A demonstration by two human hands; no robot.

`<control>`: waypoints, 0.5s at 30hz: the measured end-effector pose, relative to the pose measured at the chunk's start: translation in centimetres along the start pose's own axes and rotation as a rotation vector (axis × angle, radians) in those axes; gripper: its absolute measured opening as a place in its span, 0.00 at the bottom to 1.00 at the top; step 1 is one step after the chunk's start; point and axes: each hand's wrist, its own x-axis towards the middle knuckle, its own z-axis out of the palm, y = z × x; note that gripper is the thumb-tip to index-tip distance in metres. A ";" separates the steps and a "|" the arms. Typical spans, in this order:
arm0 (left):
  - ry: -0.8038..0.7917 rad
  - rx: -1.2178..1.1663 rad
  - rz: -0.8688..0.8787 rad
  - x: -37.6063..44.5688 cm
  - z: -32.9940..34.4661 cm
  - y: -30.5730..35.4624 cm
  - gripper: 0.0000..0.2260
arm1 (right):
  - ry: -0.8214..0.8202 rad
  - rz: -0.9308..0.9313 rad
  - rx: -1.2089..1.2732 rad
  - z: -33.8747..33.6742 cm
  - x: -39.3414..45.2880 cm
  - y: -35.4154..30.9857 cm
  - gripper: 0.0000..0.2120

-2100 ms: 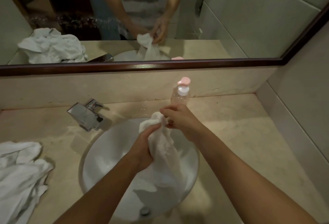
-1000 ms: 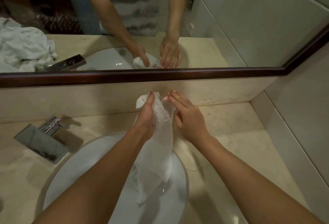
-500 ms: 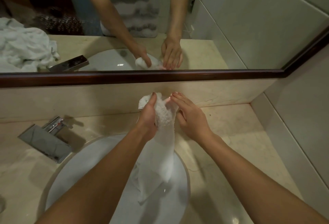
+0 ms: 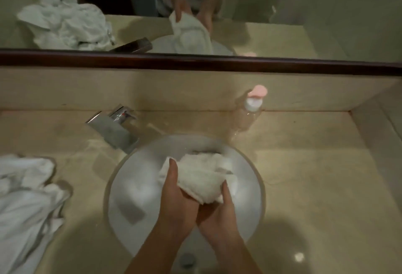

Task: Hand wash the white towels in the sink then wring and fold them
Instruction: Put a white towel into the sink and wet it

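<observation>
Both hands cup one bunched white towel over the sink.

Left hand (image 4: 174, 195) and right hand (image 4: 219, 212) meet heel to heel, fingers curled up around the towel (image 4: 202, 178), which sits above the grip over the sink (image 4: 130, 186). More white towels (image 4: 24, 204) lie heaped on the bench (image 4: 315, 175) left of the sink.

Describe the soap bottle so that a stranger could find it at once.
Start at the round white sink. Behind its right rim, on the beige counter against the back wall, stands the clear soap bottle. Only it has a pink pump top; the chrome faucet stands left.
</observation>
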 end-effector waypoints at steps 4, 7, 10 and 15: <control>0.163 0.146 0.175 -1.2 -5.7 1.6 0.19 | 0.146 -0.300 -0.192 0.1 -0.6 0.5 0.21; 0.401 0.366 0.194 -0.3 -8.8 2.2 0.09 | 0.260 -0.546 -0.415 -0.7 -2.7 1.8 0.17; 0.408 0.402 0.153 1.3 -10.8 2.3 0.08 | 0.385 -0.829 -0.786 -0.3 -3.8 2.9 0.12; 0.205 0.393 0.097 2.1 -10.6 2.5 0.19 | 0.179 -0.976 -1.425 0.2 -4.5 5.0 0.21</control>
